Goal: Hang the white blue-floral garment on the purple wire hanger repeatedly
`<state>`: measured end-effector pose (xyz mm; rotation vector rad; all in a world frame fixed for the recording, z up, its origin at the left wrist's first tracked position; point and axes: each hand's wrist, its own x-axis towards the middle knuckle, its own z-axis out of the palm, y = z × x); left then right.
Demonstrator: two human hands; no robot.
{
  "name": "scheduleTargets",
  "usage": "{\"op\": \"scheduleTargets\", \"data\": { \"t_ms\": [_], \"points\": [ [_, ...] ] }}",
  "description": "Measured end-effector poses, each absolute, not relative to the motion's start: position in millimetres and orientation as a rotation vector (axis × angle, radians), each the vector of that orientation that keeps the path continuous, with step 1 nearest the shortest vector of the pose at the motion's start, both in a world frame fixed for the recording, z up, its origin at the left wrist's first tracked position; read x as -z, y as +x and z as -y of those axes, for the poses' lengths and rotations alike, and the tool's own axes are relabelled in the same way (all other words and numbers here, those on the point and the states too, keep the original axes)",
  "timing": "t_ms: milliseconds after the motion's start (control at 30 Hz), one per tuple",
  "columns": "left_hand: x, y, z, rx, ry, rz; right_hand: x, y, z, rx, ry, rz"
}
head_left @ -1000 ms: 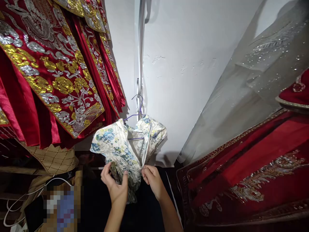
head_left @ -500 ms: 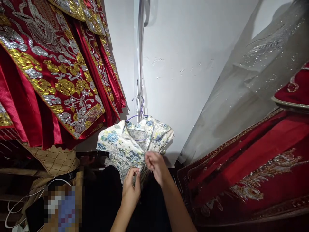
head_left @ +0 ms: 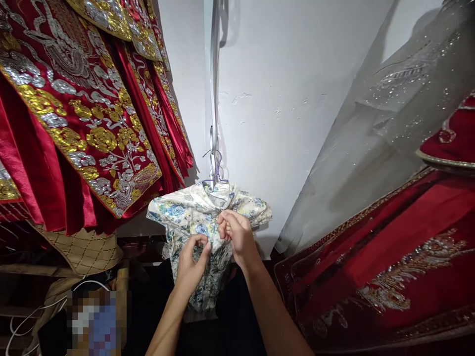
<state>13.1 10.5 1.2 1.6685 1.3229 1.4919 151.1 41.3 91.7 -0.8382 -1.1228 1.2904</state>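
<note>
A white short-sleeved shirt (head_left: 202, 230) with blue and yellow flowers hangs on a thin purple wire hanger (head_left: 218, 165), its collar sides drawn together at the front. My right hand (head_left: 237, 235) is closed at the shirt's front just below the neck, pinching the fabric edge there. Lower and to the left, my left hand (head_left: 193, 259) is in front of the shirt with its thumb and index finger curved and slightly apart. I see nothing between them. The lower part of the shirt hangs down between my forearms.
Red garments with gold and silver embroidery (head_left: 104, 138) hang at the left. On the right are a sheer glittery white gown (head_left: 371, 118) and a red beaded garment (head_left: 408, 247). A white upright pole (head_left: 215, 89) stands before the wall. Wooden slats and a white cable (head_left: 15, 321) are lower left.
Both hands have moved up the shirt, the left also slightly leftward. The neck opening has been drawn closed at the front, and the left thumb and index finger have parted.
</note>
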Motion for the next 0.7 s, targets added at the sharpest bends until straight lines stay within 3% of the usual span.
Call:
{"op": "scheduleTargets", "data": {
  "t_ms": [100,200,367,500,567,700],
  "points": [
    [-57.9,13.1,-18.3,-1.710,1.763,-1.242,-99.8,149.4,-32.5,-1.235,-0.863,1.225],
    [-105.5,16.0,-29.3,-1.621,2.137,-1.200,-114.0,153.7,-32.5,-1.210,-0.838,1.312],
    [-137.4,13.0,-38.0,-1.682,2.267,-1.249,-90.8,153.9,-56.0,-1.129,-0.878,1.312],
    [-127.2,-38.0,-43.9,-2.190,1.483,-1.315,-33.9,144.9,-49.3,-1.175,-1.008,1.251],
    [-107.2,-73.7,-49.0,-2.279,0.878,-1.112,-10.9,139.6,-28.2,-1.270,-0.962,1.263],
    [-36.5,-104.8,-50.5,-1.889,0.182,-0.881,7.9,132.5,12.9,-1.444,-0.883,1.275]
  ]
}}
